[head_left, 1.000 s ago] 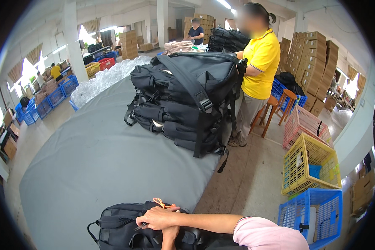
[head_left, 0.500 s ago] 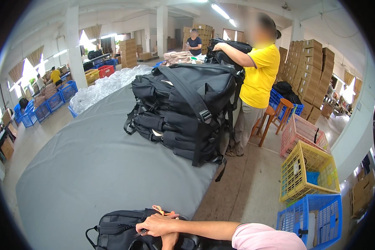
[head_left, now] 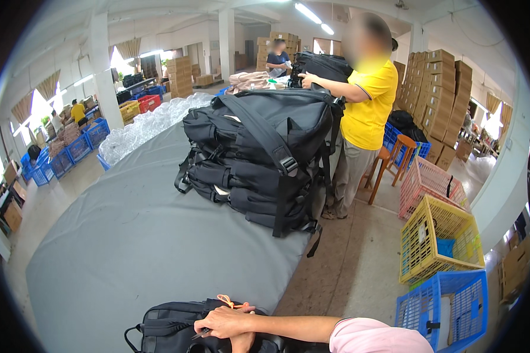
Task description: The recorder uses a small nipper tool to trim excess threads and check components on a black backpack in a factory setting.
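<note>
At the lower edge, a black backpack [head_left: 162, 320] lies on the grey-covered table. My right hand [head_left: 225, 322] reaches across from the right and is closed on thread snips [head_left: 201, 333], whose dark pointed tips stick out below the fingers toward the backpack. Beneath it my left hand [head_left: 242, 341] rests on the backpack, crossed by my right wrist. Most of its fingers are hidden, so its grip does not show. A loop of orange cord [head_left: 228, 301] stands up beside the hands.
Black backpacks [head_left: 259, 159] are piled on the table [head_left: 123, 235] ahead. Behind them a person in a yellow shirt [head_left: 368, 106] handles another black bag [head_left: 321, 67]. Blue [head_left: 418, 312], yellow [head_left: 415, 253] and pink crates [head_left: 415, 188] line the floor at right. Clear plastic wrap [head_left: 153, 126] lies far left.
The person in yellow has lowered their arm and the black bag before them sits lower. My hands stay crossed over the backpack, barely shifted. The whole view has moved slightly.
</note>
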{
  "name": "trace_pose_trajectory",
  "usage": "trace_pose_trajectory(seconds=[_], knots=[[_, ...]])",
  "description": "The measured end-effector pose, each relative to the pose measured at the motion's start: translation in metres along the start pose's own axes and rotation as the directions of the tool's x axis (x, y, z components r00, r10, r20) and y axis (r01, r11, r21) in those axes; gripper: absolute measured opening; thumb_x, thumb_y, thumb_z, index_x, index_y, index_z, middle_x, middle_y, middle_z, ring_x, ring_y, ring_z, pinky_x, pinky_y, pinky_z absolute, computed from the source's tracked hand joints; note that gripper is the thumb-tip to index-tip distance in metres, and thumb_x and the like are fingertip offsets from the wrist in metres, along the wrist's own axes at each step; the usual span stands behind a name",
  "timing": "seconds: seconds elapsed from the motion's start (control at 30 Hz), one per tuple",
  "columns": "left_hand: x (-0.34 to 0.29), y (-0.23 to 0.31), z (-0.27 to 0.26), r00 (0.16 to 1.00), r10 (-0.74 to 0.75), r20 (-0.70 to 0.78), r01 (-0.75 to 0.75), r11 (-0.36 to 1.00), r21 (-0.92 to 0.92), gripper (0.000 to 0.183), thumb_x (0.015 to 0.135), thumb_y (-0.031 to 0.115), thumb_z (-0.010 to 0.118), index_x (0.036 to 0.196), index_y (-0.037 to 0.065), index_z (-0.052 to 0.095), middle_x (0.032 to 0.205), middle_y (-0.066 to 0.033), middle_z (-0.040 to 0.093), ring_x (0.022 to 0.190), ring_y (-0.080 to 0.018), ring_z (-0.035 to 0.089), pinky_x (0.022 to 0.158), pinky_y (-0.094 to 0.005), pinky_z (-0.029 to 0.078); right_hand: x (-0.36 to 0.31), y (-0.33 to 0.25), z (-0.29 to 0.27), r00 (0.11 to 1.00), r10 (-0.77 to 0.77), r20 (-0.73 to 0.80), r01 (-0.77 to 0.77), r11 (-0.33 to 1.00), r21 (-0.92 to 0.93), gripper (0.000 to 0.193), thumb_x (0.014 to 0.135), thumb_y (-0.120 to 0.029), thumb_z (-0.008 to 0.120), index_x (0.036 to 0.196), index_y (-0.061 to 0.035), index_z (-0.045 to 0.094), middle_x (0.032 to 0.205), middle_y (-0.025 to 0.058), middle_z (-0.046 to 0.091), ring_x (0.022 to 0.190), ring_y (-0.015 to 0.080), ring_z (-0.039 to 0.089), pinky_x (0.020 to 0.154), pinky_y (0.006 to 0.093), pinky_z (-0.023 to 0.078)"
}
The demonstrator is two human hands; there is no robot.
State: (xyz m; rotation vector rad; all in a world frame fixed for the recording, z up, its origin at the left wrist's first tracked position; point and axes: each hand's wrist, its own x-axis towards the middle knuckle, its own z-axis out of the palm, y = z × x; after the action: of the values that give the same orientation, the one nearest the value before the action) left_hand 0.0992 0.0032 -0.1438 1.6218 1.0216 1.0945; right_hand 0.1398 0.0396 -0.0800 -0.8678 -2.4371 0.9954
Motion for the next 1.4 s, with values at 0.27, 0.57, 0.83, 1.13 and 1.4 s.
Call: trace_pose_trajectory(seconds=[0.27,0.57,0.83,1.13,1.4], knots=[[-0.008,-0.003,-0.006,1.000,-0.002,-0.004,0.002,1.000,0.005,0.019,0.092,0.013,0.053,0.104,0.001,0.062,0.106,-0.0098,0.062,0.103,-0.0201,0.055,0.095,-0.0336,0.040,0.001,0.003,-0.003,0.999,0.046,-0.006,-0.045,0.995,0.092,0.013,0.086,-0.022,0.060,0.091,-0.0091,0.060,0.072,0.0119,0.065,0.072,0.0346,0.063,0.062,0.0462,0.045],[-0.021,0.029,-0.018,0.957,-0.215,-0.196,0.147,0.938,-0.315,0.030,0.081,0.006,0.063,0.109,0.001,0.055,0.079,-0.0014,0.056,0.073,-0.0103,0.054,0.067,-0.0262,0.047,-0.073,-0.022,-0.045,0.783,0.206,-0.586,0.125,0.872,0.473,0.017,0.086,0.001,0.057,0.100,-0.0033,0.065,0.094,0.0074,0.069,0.087,0.0191,0.066,0.078,0.0288,0.051],[0.002,0.044,-0.041,0.933,-0.358,0.028,0.321,0.796,-0.514,0.039,0.084,0.001,0.059,0.121,0.002,0.044,0.080,-0.0018,0.056,0.078,-0.0112,0.055,0.076,-0.0245,0.043,-0.157,0.016,-0.022,0.670,0.529,-0.521,-0.300,0.835,0.462,0.010,0.087,-0.003,0.060,0.089,-0.0010,0.070,0.062,-0.0023,0.048,0.054,0.0035,0.041,0.048,0.0206,0.030],[-0.013,0.037,-0.045,0.902,-0.429,0.052,0.394,0.766,-0.509,0.047,0.086,0.002,0.060,0.130,0.004,0.043,0.084,-0.0008,0.055,0.080,-0.0071,0.052,0.075,-0.0217,0.042,-0.123,0.012,-0.004,0.821,0.396,-0.410,-0.160,0.851,0.500,0.007,0.084,-0.002,0.064,0.091,-0.0013,0.065,0.072,0.0012,0.055,0.061,0.0067,0.047,0.055,0.0210,0.037],[-0.009,0.036,-0.046,0.911,-0.390,0.136,0.396,0.731,-0.555,0.047,0.089,0.005,0.058,0.133,0.004,0.040,0.080,-0.0014,0.057,0.080,-0.0095,0.058,0.076,-0.0231,0.045,-0.130,0.012,-0.021,0.831,0.286,-0.477,-0.200,0.954,0.223,0.028,0.075,-0.005,0.071,0.102,-0.0046,0.062,0.081,0.0061,0.059,0.064,0.0142,0.057,0.059,0.0257,0.045]])
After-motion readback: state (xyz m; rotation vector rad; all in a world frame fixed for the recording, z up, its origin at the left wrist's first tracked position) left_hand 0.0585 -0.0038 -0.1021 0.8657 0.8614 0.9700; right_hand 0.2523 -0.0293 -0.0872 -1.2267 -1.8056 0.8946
